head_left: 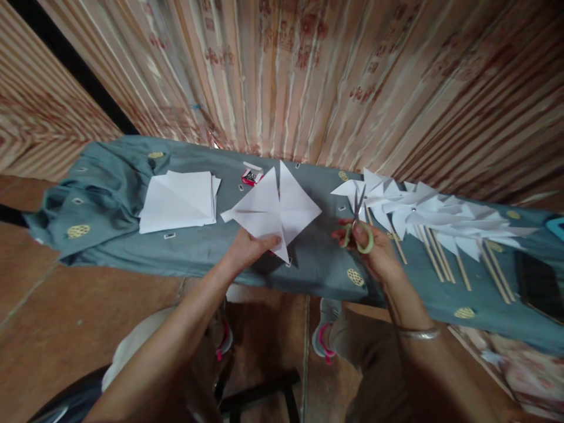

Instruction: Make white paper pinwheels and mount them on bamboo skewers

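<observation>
My left hand (pixel 255 245) pinches a square of white paper (pixel 295 208) near its lower corner, thumb on top. Slits run from the paper's corners toward its middle. In my right hand (pixel 372 249) is a pair of scissors (pixel 359 220) with pale green handles, blades pointing away from me and apart from the paper. Left of the paper lies a stack of white sheets (pixel 180 202). Just behind the paper sits a small red and white box (pixel 252 174), partly covered by it. To the right, several white paper pinwheels (pixel 423 208) on wooden sticks lie overlapping.
A green-grey cloth (pixel 198 249) covers the long narrow table, bunched at its left end. A dark phone (pixel 540 285) lies near the right front edge, with a blue object (pixel 556 226) behind it. A patterned curtain (pixel 286 82) hangs along the far side.
</observation>
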`<state>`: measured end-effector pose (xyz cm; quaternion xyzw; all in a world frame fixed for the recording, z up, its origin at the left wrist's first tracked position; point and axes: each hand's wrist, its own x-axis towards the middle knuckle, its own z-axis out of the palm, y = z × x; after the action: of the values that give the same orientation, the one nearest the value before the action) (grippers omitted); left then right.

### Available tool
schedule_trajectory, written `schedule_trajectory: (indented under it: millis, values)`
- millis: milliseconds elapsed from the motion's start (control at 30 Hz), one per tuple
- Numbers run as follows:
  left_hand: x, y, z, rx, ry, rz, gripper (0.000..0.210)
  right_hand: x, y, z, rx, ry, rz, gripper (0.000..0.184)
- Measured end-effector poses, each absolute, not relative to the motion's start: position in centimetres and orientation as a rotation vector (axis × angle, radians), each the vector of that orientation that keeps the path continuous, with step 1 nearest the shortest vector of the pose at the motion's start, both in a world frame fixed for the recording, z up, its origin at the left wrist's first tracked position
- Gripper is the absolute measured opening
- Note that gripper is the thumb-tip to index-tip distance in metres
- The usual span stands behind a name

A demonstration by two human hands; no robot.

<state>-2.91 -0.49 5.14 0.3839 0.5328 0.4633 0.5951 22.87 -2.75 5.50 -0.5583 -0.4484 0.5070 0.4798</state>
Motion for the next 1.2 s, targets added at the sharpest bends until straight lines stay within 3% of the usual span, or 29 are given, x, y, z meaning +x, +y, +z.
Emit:
schedule_trajectory:
  millis: [133, 333, 467, 633, 800, 1000, 1200]
  values:
    - [-2.1, -1.5, 4.9, 1.000, 1.133, 0.975, 0.023, 23.0, -1.7, 4.6, -1.425, -1.041, 1.034, 0.045]
    - [-1.8, -1.8, 4.8, 0.954, 1.036, 0.830, 0.015, 21.7, -1.5, 4.6, -1.377, -0.961, 1.293, 0.039]
    - [-1.7, -1.6, 4.5, 0.817, 1.002, 0.886, 0.023, 20.4, -1.6, 4.7, -1.336, -0.882, 1.404, 0.040]
    - [-1.5, -1.7, 5.0, 0.560, 0.763, 0.936, 0.038, 19.8, -1.2, 4.3, -1.302, -0.691, 1.256, 0.031]
    - [-0.9, -2.7, 5.2, 0.291, 0.673, 0.936, 0.035, 19.2, -0.7, 3.7, -1.305, -0.599, 1.245, 0.031]
    - [0.6, -3.8, 4.4, 0.357, 0.761, 0.947, 0.028, 17.3, -1.1, 2.8, -1.281, -0.700, 1.259, 0.034]
    - [1.0, -2.6, 4.0, 0.457, 0.929, 1.117, 0.044, 16.3, -1.8, 3.6, -1.261, -0.849, 1.275, 0.036]
